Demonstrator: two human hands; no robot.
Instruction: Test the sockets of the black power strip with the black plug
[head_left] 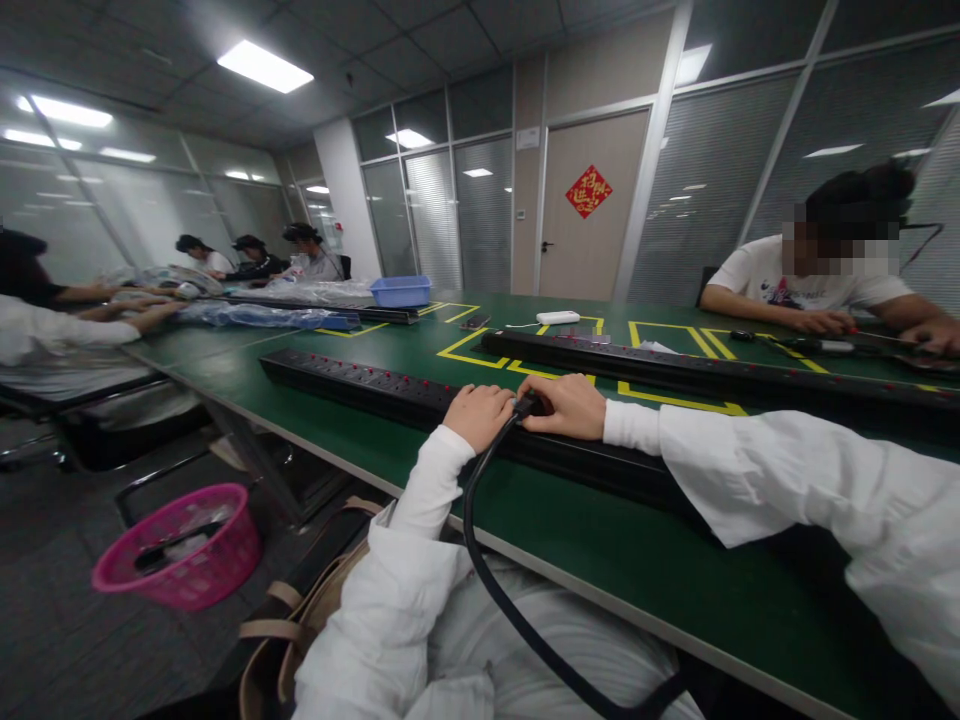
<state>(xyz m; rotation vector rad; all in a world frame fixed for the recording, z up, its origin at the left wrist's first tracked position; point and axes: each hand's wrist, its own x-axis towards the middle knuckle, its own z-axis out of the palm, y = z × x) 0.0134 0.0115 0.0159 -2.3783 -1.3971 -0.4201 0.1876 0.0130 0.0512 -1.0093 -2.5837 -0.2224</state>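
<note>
A long black power strip (352, 385) with red switches lies on the green table in front of me. My left hand (478, 415) rests over it, fingers bent across its top and pressed together; its thumb is hidden. Close beside it, my right hand (568, 406) pinches a black plug (528, 404) at the strip. From the plug a thick black cable (472, 520) loops down over the table edge to my lap. Whether the plug sits in a socket is hidden by my fingers.
A second long power strip (697, 378) lies beyond, near yellow tape marks (472, 348) and a white device (558, 318). Across the table a person (832, 270) works; others sit at the far left. A blue bin (401, 292) stands farther back, a pink basket (244, 540) below left.
</note>
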